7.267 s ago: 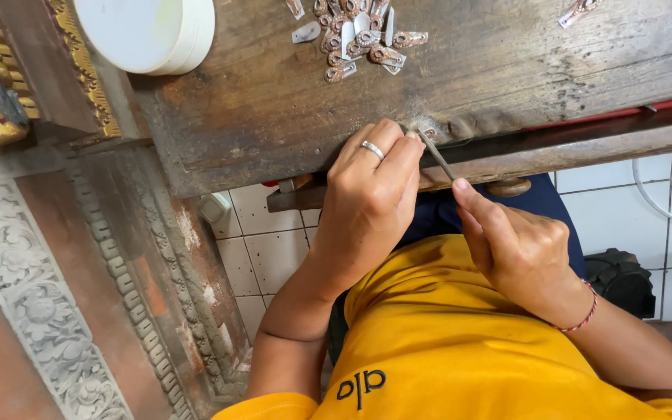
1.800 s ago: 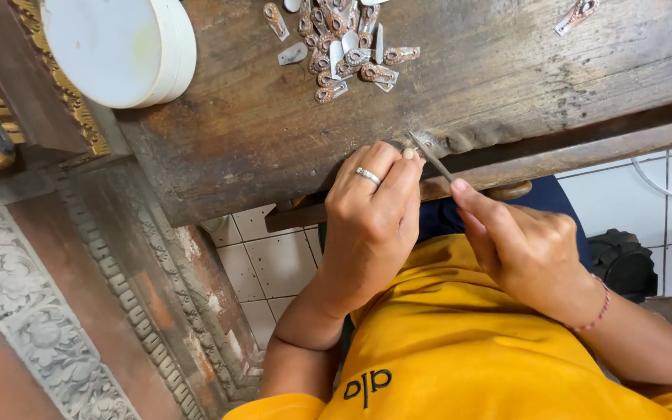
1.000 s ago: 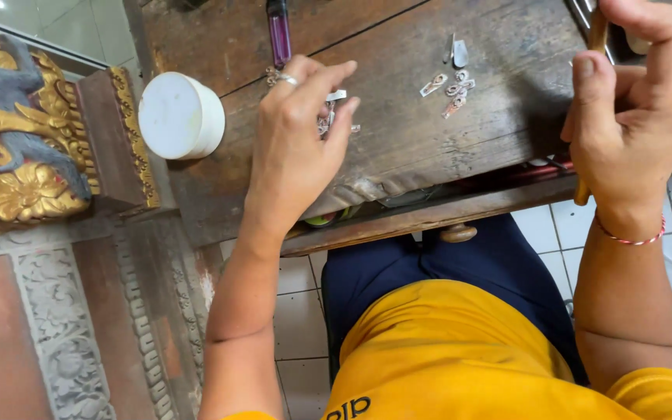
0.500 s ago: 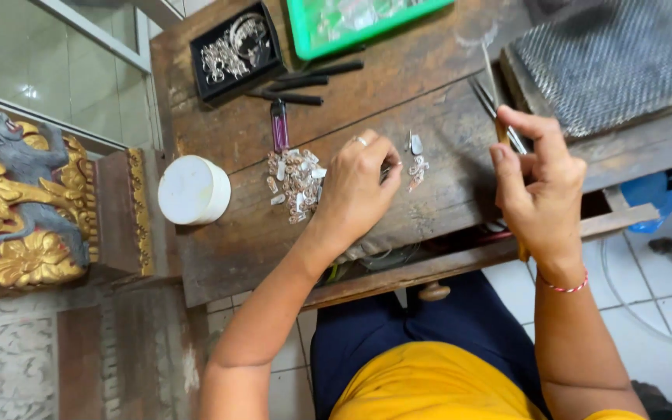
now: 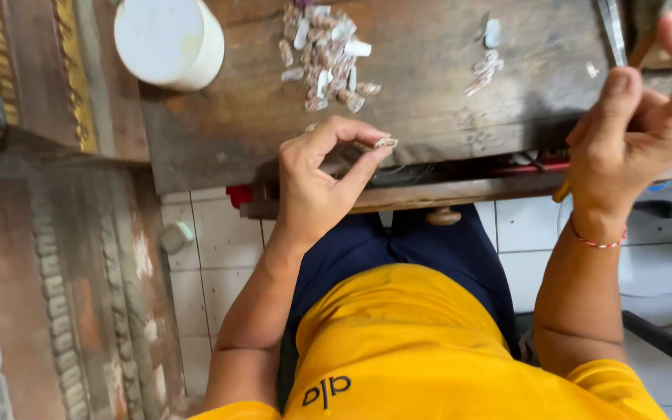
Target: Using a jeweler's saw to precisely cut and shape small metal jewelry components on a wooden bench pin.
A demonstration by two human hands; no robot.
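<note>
Small pale metal piece [image 5: 386, 142], thin and flat, sits pinched between the thumb tip and forefinger tip of the left hand [image 5: 316, 187], held just off the near edge of the dark worn wooden workbench [image 5: 429, 85]. The remaining fingers [image 5: 367, 167] of that hand curl loosely below the pinch. The piece looks very light, stiff and smooth, so it is judged likely to slip or flick away under an uneven squeeze; a fingertip grip across its flat faces, as shown, suits it better than a hold on its narrow ends.

The right hand [image 5: 631, 140] is raised at the right edge of the workbench. Its thumb and fingers are pressed together around a slim steel tweezer-like tool [image 5: 610, 31] and what appears to be a yellowish wooden handle [image 5: 561, 190] that sticks out below the palm; whether these are one tool or two cannot be told. A thin red cord bracelet [image 5: 599, 243] circles the wrist.

On the bench top, toward the far edge, lies a loose heap of similar small silvery and brownish metal pieces [image 5: 322, 47]. A smaller scatter of pale pieces [image 5: 485, 66] lies well apart from it, nearer the right edge. A round white plastic container [image 5: 169, 39] stands at the left corner of the bench. Beside the bench on the left stands a carved, gilded wooden panel [image 5: 64, 70]. Below, the person's yellow shirt [image 5: 429, 350] and dark blue trousers [image 5: 406, 241] fill the foreground above a white tiled floor [image 5: 204, 272].
</note>
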